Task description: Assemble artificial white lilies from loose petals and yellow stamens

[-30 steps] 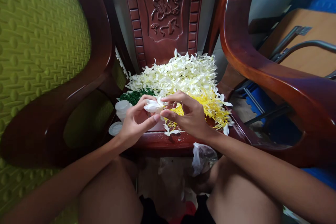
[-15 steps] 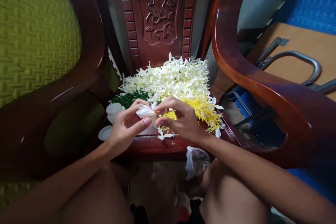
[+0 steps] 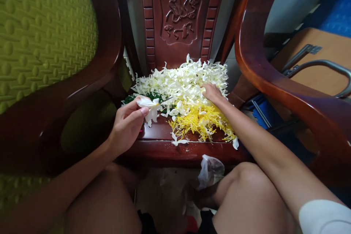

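Observation:
In the head view my left hand pinches a white artificial flower between thumb and fingers. A thin dark stem sticks out of that flower to the right. My right hand reaches into the right part of a heap of white flower petals; its fingertips are partly hidden there, so its grip does not show. In front of the heap lies a bunch of yellow stamens. Dark green pieces lie behind my left hand.
The heaps rest on a dark red carved wooden chair seat. One loose white petal piece lies near its front edge. Curved armrests flank both sides. A clear plastic bag is below the seat, by my knees.
My right hand has left the flower and moved right and away into the white heap. The left hand still holds the flower, its stem now showing. The view has shifted slightly left.

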`<state>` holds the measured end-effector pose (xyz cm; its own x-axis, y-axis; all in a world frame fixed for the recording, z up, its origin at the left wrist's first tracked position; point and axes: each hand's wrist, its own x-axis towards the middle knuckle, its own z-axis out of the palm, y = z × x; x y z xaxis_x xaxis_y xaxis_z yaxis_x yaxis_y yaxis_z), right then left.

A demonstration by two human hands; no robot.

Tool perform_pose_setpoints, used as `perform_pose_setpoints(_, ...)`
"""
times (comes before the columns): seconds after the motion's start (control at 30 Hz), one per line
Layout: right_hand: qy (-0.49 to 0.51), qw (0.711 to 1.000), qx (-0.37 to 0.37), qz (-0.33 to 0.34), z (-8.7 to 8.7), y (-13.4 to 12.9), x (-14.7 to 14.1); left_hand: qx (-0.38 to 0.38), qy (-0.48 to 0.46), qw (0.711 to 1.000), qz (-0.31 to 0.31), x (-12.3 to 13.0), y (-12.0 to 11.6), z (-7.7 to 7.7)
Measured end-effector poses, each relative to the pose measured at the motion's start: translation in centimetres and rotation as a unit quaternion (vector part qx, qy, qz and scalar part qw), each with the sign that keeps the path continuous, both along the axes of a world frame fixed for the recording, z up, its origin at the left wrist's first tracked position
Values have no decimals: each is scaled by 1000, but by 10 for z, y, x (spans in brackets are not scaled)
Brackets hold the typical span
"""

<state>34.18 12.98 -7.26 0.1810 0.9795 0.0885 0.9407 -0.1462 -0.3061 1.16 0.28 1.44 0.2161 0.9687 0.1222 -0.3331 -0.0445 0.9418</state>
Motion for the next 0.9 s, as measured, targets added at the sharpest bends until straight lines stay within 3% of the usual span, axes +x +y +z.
perform_pose_setpoints(0.13, -30, 999, -37, 9, -17, 8, 6, 10, -13, 1000, 11, -5, 0, 0)
perform_pose_setpoints(0.33, 0, 1000, 10, -6, -25, 17, 9, 10, 4, 1000, 4, -8, -2, -2)
perform_pose_setpoints(0.47, 74, 994, 78, -5, -9, 14, 15, 3, 11, 1000, 15, -14, -1, -5)
perform_pose_setpoints(0.63, 190, 971, 144, 4, 11, -9, 8, 5, 16, 999, 27, -19, 1, -5)
perform_pose_setpoints(0.9, 387, 894, 190, 121, 47, -88, -47, 36, 51, 998, -12, -15, -4, -7)
